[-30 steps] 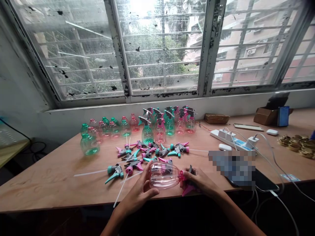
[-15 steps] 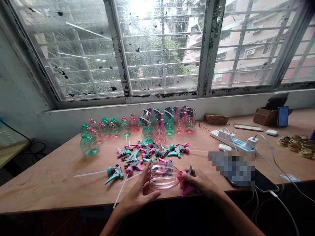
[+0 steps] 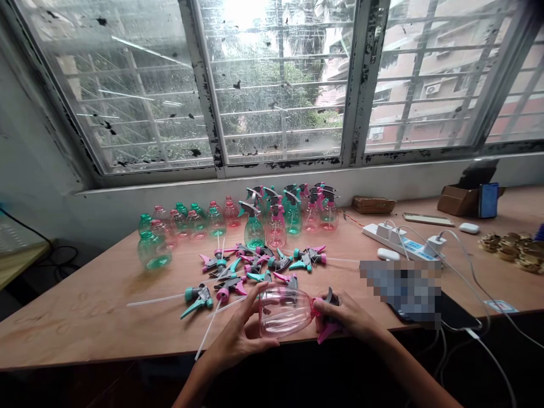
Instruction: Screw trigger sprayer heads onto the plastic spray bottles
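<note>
A see-through pink spray bottle (image 3: 284,313) lies sideways in the air at the table's front edge, its base to the left. My left hand (image 3: 238,327) cups the base, with the thumb below and fingers above and behind. At the bottle's neck, my right hand (image 3: 335,310) is closed around a pink and grey trigger spray head (image 3: 328,331). My fingers partly hide where the head meets the neck. Just beyond the bottle lies a heap of loose trigger spray heads (image 3: 255,263), pink, teal and grey, some with thin white tubes sticking out.
Several bottles without heads (image 3: 155,252) stand at the back left. Bottles with spray heads (image 3: 293,215) stand at the back middle. On the right are a power strip (image 3: 402,245) with cables, a dark phone (image 3: 459,311) partly blurred out, and a cardboard box (image 3: 454,199).
The bottle's base has dipped slightly, so the bottle tilts a little more. The spray head has shifted slightly to the right with my right hand. Both hands keep their hold.
</note>
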`<state>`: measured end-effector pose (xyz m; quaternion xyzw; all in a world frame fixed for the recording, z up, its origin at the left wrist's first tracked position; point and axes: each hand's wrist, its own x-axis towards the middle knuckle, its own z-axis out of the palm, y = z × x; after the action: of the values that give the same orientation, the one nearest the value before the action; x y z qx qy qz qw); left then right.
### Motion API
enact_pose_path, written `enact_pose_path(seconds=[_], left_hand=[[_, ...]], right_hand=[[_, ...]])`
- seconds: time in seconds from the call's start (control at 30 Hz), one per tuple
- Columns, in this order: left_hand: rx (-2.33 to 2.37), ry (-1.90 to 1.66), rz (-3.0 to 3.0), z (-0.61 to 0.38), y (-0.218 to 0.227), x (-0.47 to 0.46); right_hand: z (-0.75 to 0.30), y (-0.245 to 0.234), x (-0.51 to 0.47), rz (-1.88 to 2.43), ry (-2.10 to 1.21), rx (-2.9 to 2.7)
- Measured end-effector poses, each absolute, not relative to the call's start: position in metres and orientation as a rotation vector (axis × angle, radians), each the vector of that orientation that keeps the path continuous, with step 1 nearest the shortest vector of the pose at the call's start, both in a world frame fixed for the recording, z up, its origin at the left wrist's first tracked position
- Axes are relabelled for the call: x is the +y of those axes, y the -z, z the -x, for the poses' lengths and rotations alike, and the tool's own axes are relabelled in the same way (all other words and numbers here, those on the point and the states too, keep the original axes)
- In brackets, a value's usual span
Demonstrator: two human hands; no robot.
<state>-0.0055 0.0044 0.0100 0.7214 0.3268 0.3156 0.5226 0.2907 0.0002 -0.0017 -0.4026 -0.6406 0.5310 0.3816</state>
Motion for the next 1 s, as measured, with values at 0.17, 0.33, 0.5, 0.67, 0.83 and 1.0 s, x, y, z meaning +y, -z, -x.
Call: enact_pose_path(seconds=[0.17, 0.33, 0.5, 0.67, 0.83, 1.0], left_hand=[[0.869, -0.806, -1.989, 0.004, -0.014, 0.003], [0.83, -0.848, -1.879, -0.001, -0.012, 0.0], [0.893, -0.793, -1.901, -0.003, -0.016, -0.002], [0.972, -0.74, -1.946, -0.001, -0.02, -0.001], [0.947, -0.696, -1.984, -0.005, -0.025, -0.001], [0.961, -0.665, -1.994, -0.006, -0.028, -0.001]], right_hand=[[-0.294, -0.002, -0.003, 1.046, -1.319, -1.585], [-0.312, -0.011, -0.006, 1.038, -1.196, -1.537], [-0.332, -0.027, -0.015, 1.007, -0.842, -1.418], [-0.354, -0.046, 0.002, 1.054, -0.304, -1.252], [-0.367, -0.079, 0.071, 1.105, 0.158, -1.247], [-0.35, -0.098, 0.141, 1.421, 0.373, -1.477]])
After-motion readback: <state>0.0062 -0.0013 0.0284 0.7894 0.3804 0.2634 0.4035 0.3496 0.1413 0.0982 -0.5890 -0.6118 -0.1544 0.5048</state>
